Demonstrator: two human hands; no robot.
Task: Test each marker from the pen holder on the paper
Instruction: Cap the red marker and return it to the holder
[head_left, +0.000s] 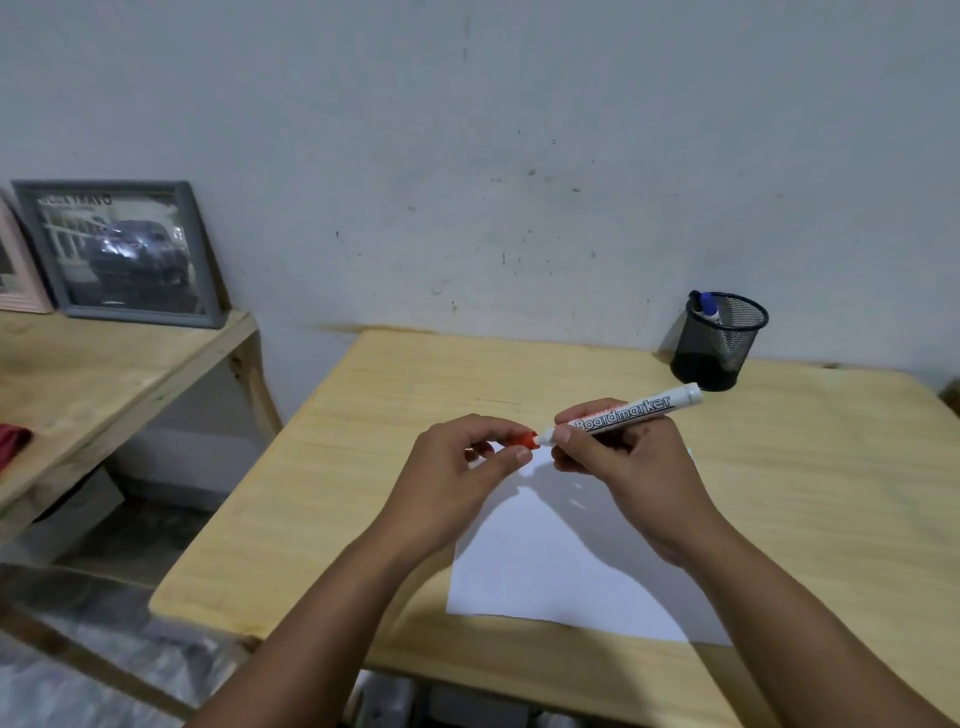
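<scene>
I take the paper (566, 566) as the reference landmark; it lies flat on the wooden table (363, 467). Above the far edge of the paper, my right hand (618, 457) grips the white marker (623, 413), thumb and fingers curled round the printed barrel, which reads "Boardmarker". The barrel runs near level, its blunt white end pointing away from the paper toward the pen holder (719, 343). My left hand (467, 467) sits just beside the right, also over the far edge of the paper, and pinches the red cap (522, 440) between thumb and fingertips. The cap meets the marker's front end; I cannot tell whether it is fully seated or partly pulled off. The pen holder, a black mesh cup, stands on the table well beyond the paper, close to the wall (519, 156), and holds a blue-capped marker (707, 307). Far left of the paper, a separate wooden shelf (104, 374) carries a framed picture (122, 249) leaning against the wall.
</scene>
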